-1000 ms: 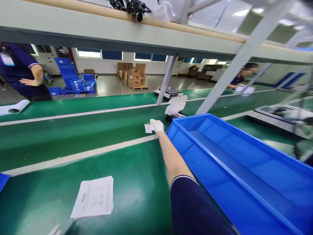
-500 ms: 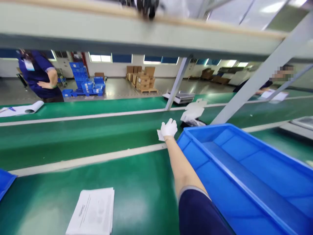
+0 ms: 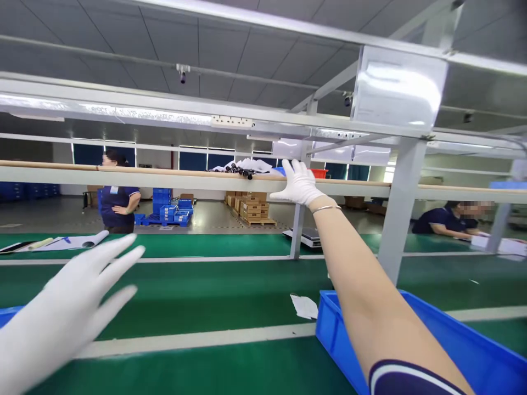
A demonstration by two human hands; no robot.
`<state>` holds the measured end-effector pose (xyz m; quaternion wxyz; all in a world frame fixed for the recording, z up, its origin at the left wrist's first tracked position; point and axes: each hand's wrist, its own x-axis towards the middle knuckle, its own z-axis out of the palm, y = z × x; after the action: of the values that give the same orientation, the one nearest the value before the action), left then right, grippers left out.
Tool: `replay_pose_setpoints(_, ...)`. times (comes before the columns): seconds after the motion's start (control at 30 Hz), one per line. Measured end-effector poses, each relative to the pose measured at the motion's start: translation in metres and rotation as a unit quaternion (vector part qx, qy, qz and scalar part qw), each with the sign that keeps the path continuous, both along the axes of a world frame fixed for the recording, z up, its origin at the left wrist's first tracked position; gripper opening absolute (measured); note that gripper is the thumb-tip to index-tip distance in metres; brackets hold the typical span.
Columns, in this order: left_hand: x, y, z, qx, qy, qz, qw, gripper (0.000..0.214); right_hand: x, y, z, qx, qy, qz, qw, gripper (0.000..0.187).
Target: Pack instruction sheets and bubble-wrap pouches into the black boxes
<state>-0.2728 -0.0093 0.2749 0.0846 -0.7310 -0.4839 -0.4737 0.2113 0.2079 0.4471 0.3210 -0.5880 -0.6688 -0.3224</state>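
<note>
I look out under a grey panelled ceiling, crossed by white metal beams; a power strip is fixed along one. Beyond the green-topped counter I have a glossy grey floor — cardboard boxes stacked on a wooden pallet, blue crates to their left. Dark blue blinds cover windows along the pale far wall.

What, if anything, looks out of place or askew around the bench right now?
A white paper lies askew on the green surface, loose beside the blue bin. On the shelf, black-ended items lie jumbled, some poking over the front edge. I see no spill or damage.
</note>
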Motion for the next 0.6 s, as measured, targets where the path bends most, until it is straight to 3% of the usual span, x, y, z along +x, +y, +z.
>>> replay_pose_setpoints(0.1,0.039,0.043,0.092,0.07,0.226,0.026,0.971,0.068,-0.022,0.007,0.03,-0.061,-0.019,0.027,0.998,0.14)
replay_pose_setpoints(0.17,0.07,0.074,0.151,0.052,0.269,0.054,0.96,0.091,-0.042,0.007,0.043,-0.08,-0.018,0.061,0.995,0.143)
replay_pose_setpoints(0.23,0.101,0.105,0.193,0.017,0.273,0.067,0.959,0.107,-0.059,0.005,0.05,-0.095,-0.016,0.107,0.99,0.143)
replay_pose_setpoints(0.27,0.115,0.121,0.206,-0.003,0.263,0.072,0.962,0.112,-0.065,0.004,0.052,-0.104,-0.015,0.136,0.985,0.142)
replay_pose_setpoints(0.33,0.138,0.15,0.218,-0.038,0.24,0.074,0.967,0.12,-0.072,0.003,0.053,-0.13,-0.012,0.197,0.972,0.139)
replay_pose_setpoints(0.4,0.156,0.176,0.219,-0.062,0.22,0.07,0.971,0.127,-0.075,0.004,0.052,-0.156,-0.006,0.23,0.961,0.137)
replay_pose_setpoints(0.53,0.181,0.21,0.221,-0.08,0.221,0.034,0.972,0.133,-0.075,0.014,0.054,-0.146,-0.02,0.202,0.968,0.139)
replay_pose_setpoints(0.6,0.19,0.218,0.226,-0.091,0.246,0.003,0.965,0.125,-0.076,0.02,0.057,-0.124,-0.034,0.195,0.972,0.135)
